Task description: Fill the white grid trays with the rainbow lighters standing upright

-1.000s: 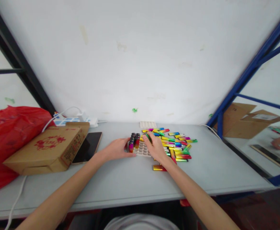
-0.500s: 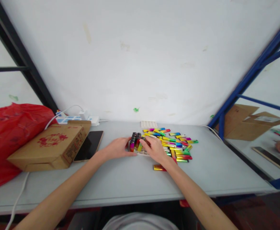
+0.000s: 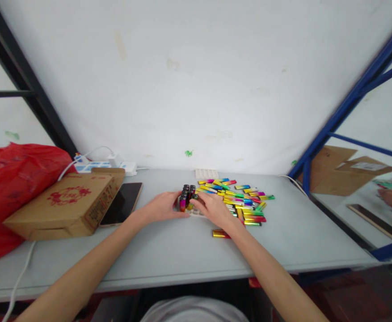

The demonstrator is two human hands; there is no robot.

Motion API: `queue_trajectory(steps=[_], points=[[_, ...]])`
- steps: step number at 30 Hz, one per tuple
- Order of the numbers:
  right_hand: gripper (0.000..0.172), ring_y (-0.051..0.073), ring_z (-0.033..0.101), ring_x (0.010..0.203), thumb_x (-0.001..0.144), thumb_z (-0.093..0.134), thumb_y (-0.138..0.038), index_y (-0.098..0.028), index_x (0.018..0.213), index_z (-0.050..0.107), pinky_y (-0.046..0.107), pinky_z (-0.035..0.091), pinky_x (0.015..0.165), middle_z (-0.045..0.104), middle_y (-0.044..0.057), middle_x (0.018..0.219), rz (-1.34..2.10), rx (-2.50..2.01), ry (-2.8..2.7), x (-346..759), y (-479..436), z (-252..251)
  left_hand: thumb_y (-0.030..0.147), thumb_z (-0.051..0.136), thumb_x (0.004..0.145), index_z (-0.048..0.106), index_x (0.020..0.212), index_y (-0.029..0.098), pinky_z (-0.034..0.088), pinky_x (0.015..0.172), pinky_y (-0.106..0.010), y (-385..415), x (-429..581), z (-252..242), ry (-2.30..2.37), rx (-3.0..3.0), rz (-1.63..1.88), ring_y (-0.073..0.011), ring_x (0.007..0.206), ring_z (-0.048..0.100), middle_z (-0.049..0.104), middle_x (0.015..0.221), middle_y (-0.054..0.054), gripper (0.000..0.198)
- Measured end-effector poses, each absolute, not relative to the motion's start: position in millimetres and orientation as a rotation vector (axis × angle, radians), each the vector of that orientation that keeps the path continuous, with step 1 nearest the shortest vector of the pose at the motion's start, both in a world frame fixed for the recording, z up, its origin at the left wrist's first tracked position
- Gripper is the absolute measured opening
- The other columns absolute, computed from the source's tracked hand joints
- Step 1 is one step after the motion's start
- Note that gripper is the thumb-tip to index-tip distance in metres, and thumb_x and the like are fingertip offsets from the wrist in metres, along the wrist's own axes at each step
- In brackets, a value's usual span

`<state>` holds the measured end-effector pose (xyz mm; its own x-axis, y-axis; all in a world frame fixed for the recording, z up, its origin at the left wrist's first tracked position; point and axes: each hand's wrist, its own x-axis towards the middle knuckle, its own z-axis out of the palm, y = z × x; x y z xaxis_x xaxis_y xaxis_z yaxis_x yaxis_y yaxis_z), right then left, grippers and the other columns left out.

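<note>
On our worktop (image 3: 169, 259), upright lighters (image 3: 184, 197) stand in the left part of a tray (image 3: 197, 214). Our left hand (image 3: 164, 207) is just left of them, and our right hand (image 3: 216, 208) reaches over the tray from the right. Right of the tray, loose lighters (image 3: 246, 202) lie spread out. A second tray (image 3: 206, 173) lies on the far side, near the wall (image 3: 196, 89). Left of our left hand we have a tablet (image 3: 122, 203), then a carton (image 3: 58, 205), then a bag (image 3: 11, 192); a power strip (image 3: 130, 168) sits behind the carton.
</note>
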<state>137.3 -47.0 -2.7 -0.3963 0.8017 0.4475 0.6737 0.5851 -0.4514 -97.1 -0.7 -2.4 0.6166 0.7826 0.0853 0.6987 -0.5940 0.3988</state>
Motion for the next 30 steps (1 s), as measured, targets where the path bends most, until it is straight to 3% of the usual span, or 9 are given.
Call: queue_trajectory(steps=[9,15,22,30], points=[[0.034,0.023,0.064,0.074,0.109,0.047,-0.049,-0.023,0.094,0.064,0.033,0.036,0.062,0.072,0.008,0.087,0.048,-1.252,-2.290,136,-47,1,0.067,0.071,0.079,0.065,0.116,0.020,0.049,0.074,-0.033,-4,-96,3,1.185,2.553,0.334,-0.0282,0.085,0.072,0.077,0.100,-0.007,0.060],[0.038,0.021,0.061,0.070,0.107,0.052,-0.052,-0.022,0.087,0.065,0.032,0.031,0.059,0.072,0.006,0.084,0.032,-1.293,-2.308,136,-47,5,0.066,0.071,0.080,0.065,0.114,0.020,0.049,0.074,-0.033,-4,-95,3,1.209,2.550,0.315,-0.0282,0.085,0.071,0.077,0.100,-0.008,0.059],[0.029,0.017,0.062,0.070,0.104,0.059,-0.048,-0.024,0.091,0.068,0.029,0.038,0.065,0.071,0.000,0.080,0.290,-1.211,-2.309,149,-50,10,0.069,0.070,0.079,0.065,0.116,0.019,0.050,0.077,-0.034,-5,-95,4,1.210,2.541,0.313,-0.0298,0.090,0.072,0.077,0.105,-0.010,0.063],[0.027,0.020,0.069,0.085,0.109,0.051,-0.034,-0.019,0.100,0.071,0.031,0.047,0.080,0.077,0.006,0.094,0.074,-1.442,-2.078,197,-25,17,0.070,0.070,0.077,0.065,0.113,0.020,0.049,0.073,-0.034,-6,-95,6,1.237,2.525,0.310,-0.0290,0.085,0.071,0.076,0.099,-0.008,0.062]])
